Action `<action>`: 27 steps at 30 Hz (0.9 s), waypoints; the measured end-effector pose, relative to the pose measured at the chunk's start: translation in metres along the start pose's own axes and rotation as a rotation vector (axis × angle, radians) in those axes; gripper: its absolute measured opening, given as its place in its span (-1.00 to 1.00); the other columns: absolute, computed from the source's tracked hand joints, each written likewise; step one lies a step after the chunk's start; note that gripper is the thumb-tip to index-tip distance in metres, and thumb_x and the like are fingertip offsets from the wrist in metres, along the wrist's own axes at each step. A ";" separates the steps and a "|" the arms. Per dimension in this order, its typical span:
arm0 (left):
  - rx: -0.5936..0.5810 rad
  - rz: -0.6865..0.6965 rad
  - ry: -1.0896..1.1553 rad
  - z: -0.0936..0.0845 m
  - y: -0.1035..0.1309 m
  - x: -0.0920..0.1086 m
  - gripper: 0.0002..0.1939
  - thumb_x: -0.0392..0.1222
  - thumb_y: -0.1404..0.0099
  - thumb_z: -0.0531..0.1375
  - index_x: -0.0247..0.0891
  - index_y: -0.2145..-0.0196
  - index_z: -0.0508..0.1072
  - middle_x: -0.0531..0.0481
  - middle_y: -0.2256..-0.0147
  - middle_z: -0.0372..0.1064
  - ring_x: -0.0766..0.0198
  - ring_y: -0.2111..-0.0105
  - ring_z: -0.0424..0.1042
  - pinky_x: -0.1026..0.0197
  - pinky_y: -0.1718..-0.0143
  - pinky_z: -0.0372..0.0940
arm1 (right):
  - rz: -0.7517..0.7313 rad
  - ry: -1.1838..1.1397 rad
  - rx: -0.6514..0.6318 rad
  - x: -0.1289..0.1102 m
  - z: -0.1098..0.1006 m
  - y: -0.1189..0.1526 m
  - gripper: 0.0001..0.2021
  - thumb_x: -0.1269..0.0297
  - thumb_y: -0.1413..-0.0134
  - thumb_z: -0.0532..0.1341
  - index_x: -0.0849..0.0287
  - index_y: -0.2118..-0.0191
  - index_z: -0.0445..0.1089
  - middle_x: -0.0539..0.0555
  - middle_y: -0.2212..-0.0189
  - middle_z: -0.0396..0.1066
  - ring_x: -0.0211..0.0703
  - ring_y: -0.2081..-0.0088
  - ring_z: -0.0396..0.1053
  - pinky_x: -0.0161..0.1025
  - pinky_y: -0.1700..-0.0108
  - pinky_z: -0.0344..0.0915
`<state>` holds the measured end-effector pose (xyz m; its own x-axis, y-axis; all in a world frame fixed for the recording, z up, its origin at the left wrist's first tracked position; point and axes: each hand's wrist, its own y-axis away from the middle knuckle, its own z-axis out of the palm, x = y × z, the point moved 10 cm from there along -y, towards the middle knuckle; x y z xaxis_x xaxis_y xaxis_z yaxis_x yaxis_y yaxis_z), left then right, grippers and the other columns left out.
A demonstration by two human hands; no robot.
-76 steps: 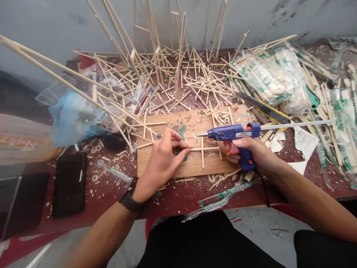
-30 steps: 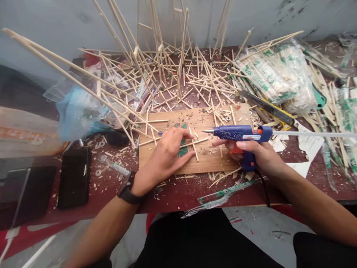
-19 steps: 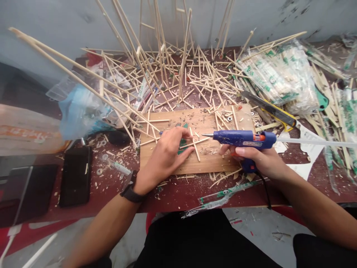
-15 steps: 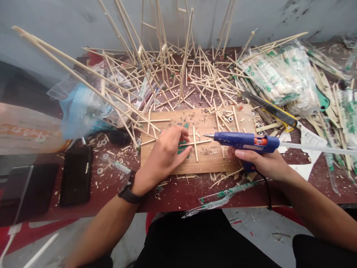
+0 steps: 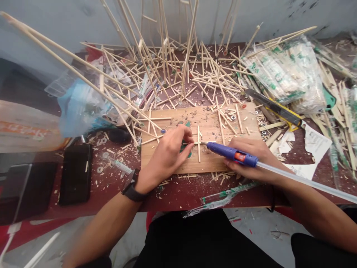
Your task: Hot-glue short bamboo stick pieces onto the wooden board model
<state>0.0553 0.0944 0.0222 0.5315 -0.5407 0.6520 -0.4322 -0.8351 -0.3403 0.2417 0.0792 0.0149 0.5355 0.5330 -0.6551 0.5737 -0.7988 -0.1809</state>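
My right hand [image 5: 248,158] is wrapped round a blue hot glue gun [image 5: 232,153], with a long clear glue stick [image 5: 304,180] coming out of its back. The gun's metal nozzle points left, close to the crossing of two thin wooden sticks [image 5: 199,152] that form a cross on the wooden board [image 5: 173,167]. Between thumb and fingertips, my left hand [image 5: 173,149] pinches the left end of the crosswise stick. Under that hand a green flat piece [image 5: 186,150] is partly hidden.
Upright stick frames [image 5: 189,48] and heaps of loose sticks fill the back. A utility knife [image 5: 275,108] and bagged sticks [image 5: 281,74] lie right. Left are a phone [image 5: 76,175] and a blue plastic bag [image 5: 78,106]. Wood scraps and nuts litter the surface.
My right hand has turned the glue gun and moved it left and slightly down, bringing its nozzle to the stick crossing. My left fingertips have closed on the stick's end.
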 end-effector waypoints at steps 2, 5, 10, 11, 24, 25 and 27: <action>0.000 0.017 -0.030 -0.001 0.000 0.002 -0.78 -0.42 -0.45 0.24 -0.16 0.10 0.31 0.02 0.24 0.53 0.23 0.26 0.57 0.14 0.21 0.49 | -0.016 0.000 0.007 -0.005 -0.002 -0.002 -0.84 0.22 -0.30 0.26 0.08 0.34 0.38 0.00 0.48 0.37 -0.22 0.49 0.27 -0.20 0.39 0.14; 0.011 0.058 -0.063 0.000 -0.001 0.006 -0.79 -0.43 -0.47 0.22 -0.16 0.11 0.30 0.02 0.25 0.50 0.23 0.27 0.54 0.15 0.24 0.46 | -0.017 -0.008 -0.028 -0.012 -0.004 -0.007 -0.84 0.24 -0.29 0.27 0.08 0.35 0.38 0.00 0.50 0.37 -0.23 0.50 0.28 -0.21 0.40 0.14; 0.040 0.109 -0.100 0.002 0.000 0.010 -0.78 -0.45 -0.47 0.21 -0.17 0.12 0.29 0.03 0.28 0.46 0.21 0.30 0.50 0.14 0.24 0.43 | -0.044 0.018 -0.046 -0.018 -0.006 -0.010 -0.85 0.28 -0.33 0.27 0.10 0.33 0.38 0.00 0.47 0.40 -0.24 0.48 0.31 -0.24 0.40 0.18; 0.043 0.109 -0.102 0.002 0.000 0.010 -0.78 -0.45 -0.48 0.21 -0.17 0.12 0.29 0.03 0.28 0.46 0.21 0.30 0.50 0.13 0.24 0.43 | -0.052 0.022 -0.049 -0.018 -0.005 -0.010 -0.86 0.29 -0.33 0.28 0.10 0.31 0.39 0.00 0.46 0.41 -0.24 0.48 0.32 -0.24 0.39 0.18; 0.040 0.096 -0.092 0.002 0.000 0.010 -0.77 -0.45 -0.48 0.23 -0.18 0.10 0.28 0.03 0.26 0.47 0.22 0.27 0.54 0.16 0.23 0.44 | -0.031 -0.028 0.012 -0.011 0.002 -0.001 -0.82 0.26 -0.34 0.26 0.08 0.33 0.33 -0.06 0.50 0.29 -0.28 0.51 0.21 -0.22 0.38 0.10; 0.043 0.100 -0.092 0.002 0.000 0.010 -0.78 -0.44 -0.48 0.23 -0.18 0.09 0.28 0.03 0.26 0.47 0.22 0.28 0.54 0.16 0.23 0.44 | -0.027 -0.022 0.006 -0.011 0.002 0.000 -0.83 0.27 -0.35 0.26 0.09 0.32 0.34 -0.06 0.49 0.30 -0.28 0.50 0.22 -0.24 0.38 0.11; 0.045 0.105 -0.088 0.002 0.000 0.010 -0.78 -0.44 -0.48 0.24 -0.19 0.08 0.29 0.03 0.26 0.47 0.23 0.28 0.54 0.17 0.24 0.44 | 0.008 -0.007 -0.017 -0.009 0.002 0.000 -0.85 0.31 -0.37 0.26 0.11 0.29 0.36 -0.05 0.46 0.32 -0.29 0.47 0.26 -0.26 0.36 0.15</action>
<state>0.0616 0.0892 0.0273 0.5477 -0.6306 0.5499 -0.4566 -0.7760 -0.4352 0.2351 0.0741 0.0196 0.5360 0.5247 -0.6613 0.5797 -0.7983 -0.1635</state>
